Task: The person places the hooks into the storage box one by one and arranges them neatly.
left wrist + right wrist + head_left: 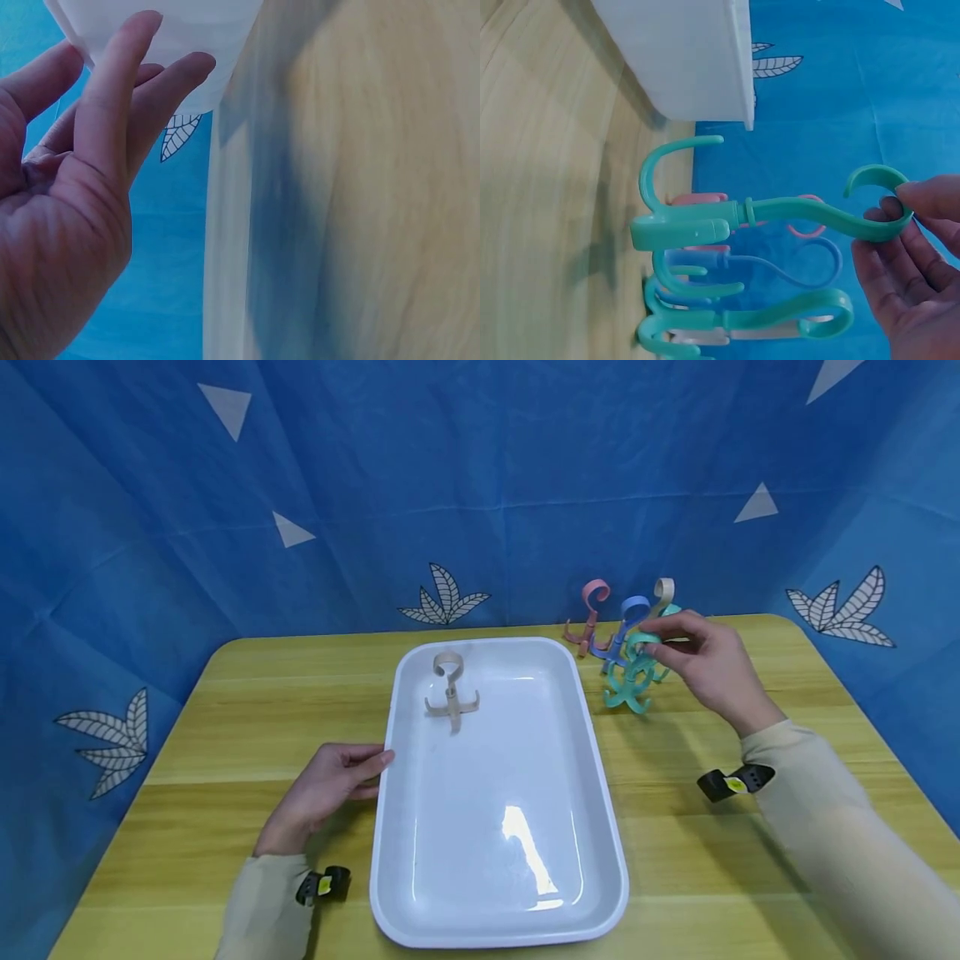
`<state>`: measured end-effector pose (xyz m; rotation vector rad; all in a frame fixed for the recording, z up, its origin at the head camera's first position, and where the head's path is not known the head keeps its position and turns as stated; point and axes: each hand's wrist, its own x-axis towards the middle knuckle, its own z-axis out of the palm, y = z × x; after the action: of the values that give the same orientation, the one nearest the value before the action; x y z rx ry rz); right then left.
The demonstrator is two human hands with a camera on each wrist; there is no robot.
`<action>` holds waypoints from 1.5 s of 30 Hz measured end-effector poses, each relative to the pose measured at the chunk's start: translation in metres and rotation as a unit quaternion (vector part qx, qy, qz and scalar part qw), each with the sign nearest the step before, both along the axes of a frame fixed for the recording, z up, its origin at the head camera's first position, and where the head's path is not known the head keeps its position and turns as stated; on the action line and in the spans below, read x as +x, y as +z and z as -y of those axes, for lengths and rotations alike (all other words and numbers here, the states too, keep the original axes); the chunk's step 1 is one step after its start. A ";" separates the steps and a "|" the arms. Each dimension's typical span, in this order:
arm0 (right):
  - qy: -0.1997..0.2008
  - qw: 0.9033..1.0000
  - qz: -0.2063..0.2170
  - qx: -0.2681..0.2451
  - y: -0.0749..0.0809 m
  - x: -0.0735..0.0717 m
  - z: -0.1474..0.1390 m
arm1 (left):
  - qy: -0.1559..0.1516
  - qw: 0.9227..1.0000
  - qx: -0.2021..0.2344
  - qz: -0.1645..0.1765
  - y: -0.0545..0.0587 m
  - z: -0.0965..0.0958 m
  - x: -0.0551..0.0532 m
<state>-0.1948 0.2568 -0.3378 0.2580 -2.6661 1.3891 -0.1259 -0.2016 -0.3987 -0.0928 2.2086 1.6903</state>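
My right hand [708,664] pinches the curled top of a green multi-prong hanging hook [787,209]. Its prongs point down, near the table. Behind it in the right wrist view stands a second green hook [765,319]. A blue hook [618,643], a pink hook [590,628] and a beige hook [664,592], partly hidden, cluster close by. At the left side of a white tray [384,835], my left hand [330,785] holds the rim, thumb on the edge and fingers against the outer wall. Inside the tray's far left part rests another beige hook [452,703].
A wooden table [285,710] carries everything, with the tray in its middle and the hooks at the back right. A blue cloth [480,460] with leaf and triangle prints hangs behind and at both sides.
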 end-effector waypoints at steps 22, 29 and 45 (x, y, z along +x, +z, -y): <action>0.005 0.998 -0.059 0.022 0.026 0.013 -0.001 | -0.012 1.000 0.011 0.001 0.000 0.003 -0.002; 0.010 0.997 -0.074 0.027 0.032 0.013 0.001 | -0.016 1.000 0.013 0.001 0.001 0.003 -0.002; 0.018 0.995 -0.099 0.027 0.042 0.013 0.017 | -0.020 0.999 0.030 -0.002 0.003 0.003 -0.001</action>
<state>-0.1814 0.2399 -0.2960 0.4283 -2.5507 1.2306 -0.1274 -0.2043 -0.3957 -0.0293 2.1460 1.7359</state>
